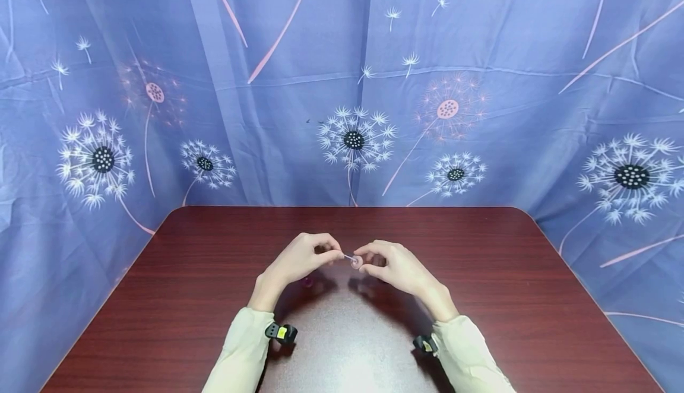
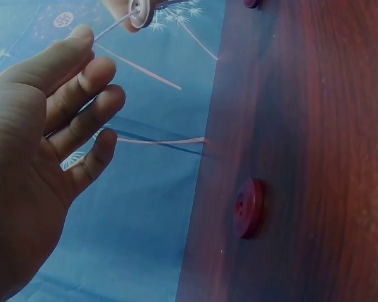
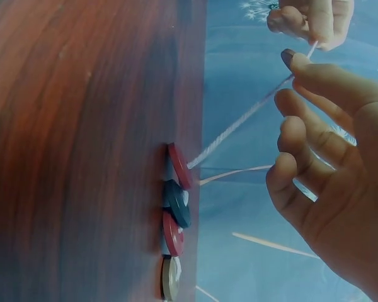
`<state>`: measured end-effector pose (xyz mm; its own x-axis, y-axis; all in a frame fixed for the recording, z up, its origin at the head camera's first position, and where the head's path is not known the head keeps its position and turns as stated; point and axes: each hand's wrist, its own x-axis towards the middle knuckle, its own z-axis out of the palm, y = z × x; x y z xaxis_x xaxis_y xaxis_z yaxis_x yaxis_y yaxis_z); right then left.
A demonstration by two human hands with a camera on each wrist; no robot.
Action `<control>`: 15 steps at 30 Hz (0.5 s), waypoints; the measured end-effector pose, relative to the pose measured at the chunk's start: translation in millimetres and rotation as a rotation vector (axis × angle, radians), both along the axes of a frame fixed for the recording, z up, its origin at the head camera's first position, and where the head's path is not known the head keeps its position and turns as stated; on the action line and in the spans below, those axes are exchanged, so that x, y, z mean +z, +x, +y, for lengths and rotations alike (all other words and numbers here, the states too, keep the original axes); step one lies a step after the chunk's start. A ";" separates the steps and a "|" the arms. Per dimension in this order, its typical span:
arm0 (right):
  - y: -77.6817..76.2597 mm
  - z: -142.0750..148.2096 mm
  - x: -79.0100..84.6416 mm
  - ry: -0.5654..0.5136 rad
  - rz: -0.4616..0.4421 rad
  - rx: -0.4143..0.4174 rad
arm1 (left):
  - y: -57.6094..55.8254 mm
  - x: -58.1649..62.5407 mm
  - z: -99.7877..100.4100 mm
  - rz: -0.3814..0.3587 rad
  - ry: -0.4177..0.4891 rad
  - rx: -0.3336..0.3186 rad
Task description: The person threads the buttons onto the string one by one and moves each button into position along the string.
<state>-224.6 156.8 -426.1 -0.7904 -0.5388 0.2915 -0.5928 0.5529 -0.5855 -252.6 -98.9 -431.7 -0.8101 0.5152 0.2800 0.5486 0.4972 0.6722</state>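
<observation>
My left hand (image 1: 307, 257) pinches a thin pale string (image 1: 349, 257) between thumb and forefinger. In the left wrist view, that string passes through a hole of a pale button (image 2: 140, 12). My right hand (image 1: 398, 267) holds this button at its rim with thumb and fingertips, and the two hands face each other above the table. The right wrist view shows the string's other stretch slanting down from my right fingertips to a red button (image 3: 179, 166). A dark green button (image 3: 177, 203), a second red button (image 3: 172, 233) and a beige button (image 3: 170, 278) follow in a row on the table.
A loose dark red button (image 2: 249, 207) stands out on the reddish-brown wooden table (image 1: 214, 322), near my left hand. Another dark button (image 2: 252, 2) shows at that view's top edge. A blue dandelion-print curtain (image 1: 278, 143) hangs behind the table. Black straps (image 1: 281, 332) circle both wrists.
</observation>
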 end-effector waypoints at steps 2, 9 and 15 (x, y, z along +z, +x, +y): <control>-0.1 0.9 -0.2 0.009 -0.005 -0.006 | -0.3 0.0 -0.5 -0.022 0.010 -0.008; -1.0 3.7 -0.3 0.049 -0.057 -0.039 | -0.2 1.0 -1.6 -0.046 0.021 -0.026; -2.0 6.9 -1.7 0.075 -0.091 -0.056 | -0.3 0.5 -2.4 -0.005 0.009 -0.019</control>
<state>-226.6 163.7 -427.8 -0.8412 -0.5106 0.1778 -0.5061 0.6281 -0.5911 -252.9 -101.3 -431.2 -0.8016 0.5280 0.2805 0.5544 0.4809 0.6793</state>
